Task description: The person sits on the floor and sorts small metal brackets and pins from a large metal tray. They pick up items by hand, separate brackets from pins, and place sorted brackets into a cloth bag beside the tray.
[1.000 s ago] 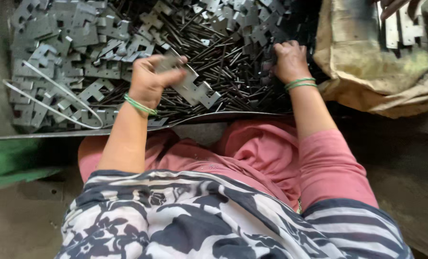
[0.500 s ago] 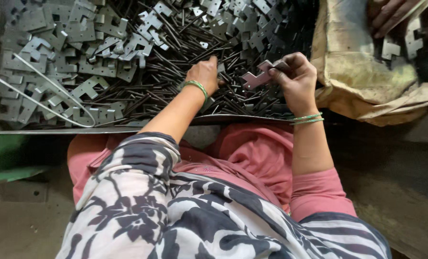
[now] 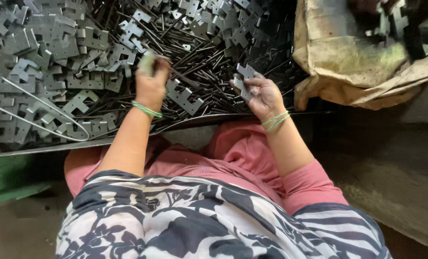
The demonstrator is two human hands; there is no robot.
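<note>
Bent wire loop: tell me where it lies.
In the head view, the bent wire loop lies far left on the grey metal brackets, left of the left hand.

Both bare forearms reached forward, each wrist wearing green bangles. The left hand [image 3: 151, 81] was raised, back toward the camera, fingers curled (blurred). The right hand [image 3: 262, 96] was cupped, fingers bent, thumb pointing inward.

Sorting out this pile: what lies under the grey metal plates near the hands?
Under the flat metal plates lies a dense tangle of thin dark rods. The right hand holds one plate; the left hand rests on the heap. The surface beneath is hidden.
</note>
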